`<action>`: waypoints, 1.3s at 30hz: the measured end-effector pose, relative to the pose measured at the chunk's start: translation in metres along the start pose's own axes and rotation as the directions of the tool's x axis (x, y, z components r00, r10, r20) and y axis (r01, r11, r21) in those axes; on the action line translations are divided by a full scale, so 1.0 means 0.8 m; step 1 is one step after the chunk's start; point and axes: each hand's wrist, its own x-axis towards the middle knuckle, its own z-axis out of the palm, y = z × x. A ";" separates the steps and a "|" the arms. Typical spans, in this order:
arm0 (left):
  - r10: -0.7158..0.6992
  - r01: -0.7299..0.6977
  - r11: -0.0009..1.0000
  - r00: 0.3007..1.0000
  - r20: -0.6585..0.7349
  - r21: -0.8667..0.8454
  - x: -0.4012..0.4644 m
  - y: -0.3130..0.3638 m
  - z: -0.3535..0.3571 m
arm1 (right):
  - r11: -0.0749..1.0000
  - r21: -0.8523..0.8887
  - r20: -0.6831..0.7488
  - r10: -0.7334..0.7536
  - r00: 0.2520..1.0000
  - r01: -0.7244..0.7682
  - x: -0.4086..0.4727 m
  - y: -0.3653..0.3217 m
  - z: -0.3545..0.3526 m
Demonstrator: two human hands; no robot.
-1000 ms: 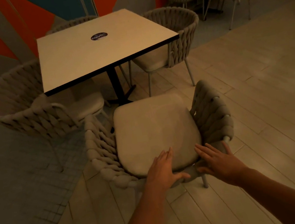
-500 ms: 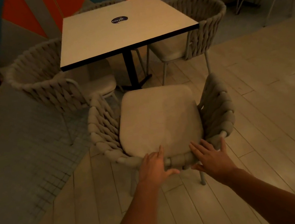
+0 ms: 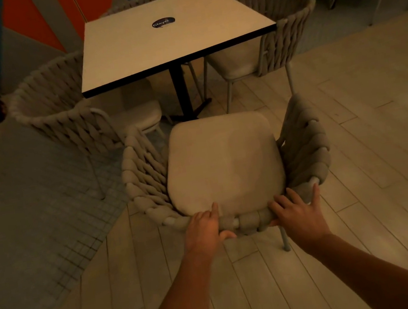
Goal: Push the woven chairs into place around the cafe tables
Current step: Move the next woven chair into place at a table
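Here, lower centre of the frame: both hands on the top rail of the woven chair (image 3: pixel 224 167), at the back of its curved backrest. Left hand (image 3: pixel 205 231) wraps the rail, fingers (image 3: pixel 213 210) over the top toward the seat cushion (image 3: pixel 221 162), thumb curled under. Right hand (image 3: pixel 298 216) lies flatter, fingers spread along the rail, thumb out toward the frame end at right; whether it closes underneath, can't tell.

Chair sits mid-frame on the plank floor (image 3: pixel 359 155), facing the square cafe counter (image 3: pixel 169 33) in the upper centre. Front edge of the cushion is near the counter's black pedestal base (image 3: pixel 183 93) but apart from the near edge, so it looks not yet tucked in. Two more woven chairs flank it: one at left (image 3: pixel 60 108), one at upper right (image 3: pixel 280 20), both already close to the counter. Another barely shows behind the far edge.

Handling, judged: thin metal legs plus rope weave suggest a light chair, stiff frame, weave giving slightly under the palm. Cushion looks loose and soft, so a bad spot to push; it could slide. The rail is the right hold, hands on either side of centre to keep it tracking straight. Legs may catch on plank seams or the tiled floor patch (image 3: pixel 33 223) at left. The left armrest passes close to the left chair.
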 end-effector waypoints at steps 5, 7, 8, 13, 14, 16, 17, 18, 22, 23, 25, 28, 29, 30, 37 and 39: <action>-0.018 0.017 0.999 1.000 -0.025 -0.034 0.009 0.008 0.001 | 1.000 -0.018 0.003 0.020 1.000 -0.020 0.007 0.007 0.002; -0.024 0.022 0.999 0.999 -0.047 -0.050 0.015 0.013 0.004 | 0.999 -0.033 0.003 0.024 1.000 -0.024 0.013 0.014 0.002; -0.027 0.024 0.998 0.998 -0.058 -0.058 0.018 0.017 0.005 | 0.999 -0.039 -0.002 0.025 1.000 -0.025 0.017 0.017 0.001; -0.056 0.050 0.996 0.995 -0.079 -0.069 0.037 0.035 0.008 | 0.999 -0.044 -0.002 0.020 1.000 -0.020 0.033 0.040 -0.001; -0.056 0.050 0.996 0.995 -0.084 -0.073 0.041 0.038 0.007 | 0.999 -0.043 0.004 0.019 1.000 -0.019 0.037 0.045 -0.002; -0.060 0.053 0.996 0.993 -0.097 -0.074 0.048 0.045 0.005 | 0.999 -0.032 0.009 0.012 1.000 -0.012 0.045 0.053 -0.004; -0.064 0.057 0.996 0.992 -0.105 -0.068 0.052 0.048 0.005 | 1.000 -0.025 0.013 0.006 1.000 -0.005 0.050 0.057 -0.005; -0.066 0.060 0.996 0.992 -0.112 -0.064 0.054 0.051 0.004 | 1.000 -0.020 0.019 -0.001 1.000 0.001 0.053 0.061 -0.006; -0.075 0.066 0.995 0.988 -0.138 -0.068 0.070 0.067 -0.002 | 1.000 -0.011 0.043 -0.010 0.999 0.011 0.072 0.080 -0.014; -0.074 0.065 0.996 0.987 -0.140 -0.069 0.074 0.071 -0.003 | 1.000 -0.018 0.047 -0.008 0.999 0.009 0.076 0.085 -0.016; -0.078 0.069 0.995 0.987 -0.138 -0.068 0.082 0.080 -0.004 | 0.999 -0.032 0.046 -0.003 0.999 0.005 0.083 0.096 -0.018; -0.090 0.082 0.994 0.986 -0.139 -0.067 0.094 0.093 -0.006 | 0.998 -0.059 0.053 -0.010 0.999 0.013 0.093 0.112 -0.019; -0.093 0.084 0.994 0.986 -0.140 -0.066 0.098 0.097 -0.006 | 0.998 -0.061 0.055 -0.012 0.998 0.015 0.096 0.117 -0.019; -0.094 0.086 0.994 0.986 -0.139 -0.064 0.102 0.101 -0.007 | 0.998 -0.055 0.054 -0.012 0.998 0.015 0.100 0.122 -0.020; -0.106 0.099 0.993 0.986 -0.130 -0.063 0.121 0.120 -0.011 | 0.999 -0.008 0.048 -0.031 0.998 0.031 0.117 0.147 -0.022; -0.112 0.104 0.992 0.986 -0.122 -0.068 0.125 0.125 -0.012 | 0.999 -0.004 0.049 -0.038 0.998 0.039 0.121 0.153 -0.022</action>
